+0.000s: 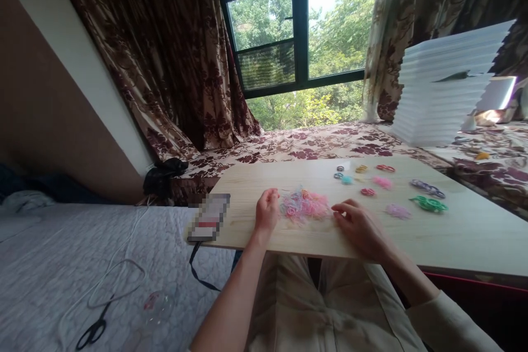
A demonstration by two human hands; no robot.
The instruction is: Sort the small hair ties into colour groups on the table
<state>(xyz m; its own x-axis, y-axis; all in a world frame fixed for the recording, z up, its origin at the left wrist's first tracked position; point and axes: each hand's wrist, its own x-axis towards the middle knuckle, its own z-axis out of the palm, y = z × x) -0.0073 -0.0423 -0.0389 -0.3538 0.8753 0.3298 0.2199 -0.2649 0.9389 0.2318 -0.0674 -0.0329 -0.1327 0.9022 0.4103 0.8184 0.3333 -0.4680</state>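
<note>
A loose pile of small pastel elastic bands, mostly pink with some blue and lilac, lies on a pale wooden tabletop. My left hand rests at the pile's left edge, fingers curled together; whatever they may hold is hidden. On the pile's right side is my right hand, palm down with fingers bent and apart, fingertips close to the bands. Beyond it sit smaller heaps: teal bands, pink bands and lilac bands.
Coiled hair ties lie farther right: green, purple and white, red and yellow. A blurred phone-like object is at the table's left edge. Scissors and a cable lie on the bed.
</note>
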